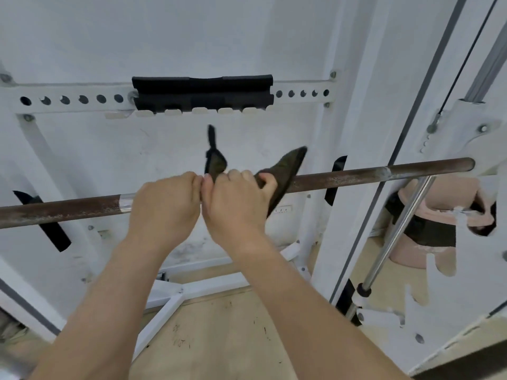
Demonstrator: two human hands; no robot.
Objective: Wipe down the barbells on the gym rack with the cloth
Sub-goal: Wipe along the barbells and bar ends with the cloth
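Step in hand, as judged: cloth being set round the bar ahead of a stroke.

To be done well:
- cloth (pixel 285 168) to be wrapped fully round the barbell (pixel 356 175), with loose flaps tucked under the palm so the full circumference is covered
- firm squeeze, then long strokes outward from the grip toward the bar end, with a twist over the rusty knurling
- bar to be steadied by the other hand so it is not rolled on its supports

Grip:
- The right hand (pixel 233 204) is clamped on the cloth, fingers curled over the top, thumb pressed on the fold.
- 1 flap sticks up between the 2 hands; 1 juts out just outboard of the right thumb.
- The left hand (pixel 164 204) is curled over the bare bar, touching the right hand. Whether it also pinches cloth cannot be told.
- The bar runs through both fists; its right end meets the white rack (pixel 466 127) well outboard of the grip.
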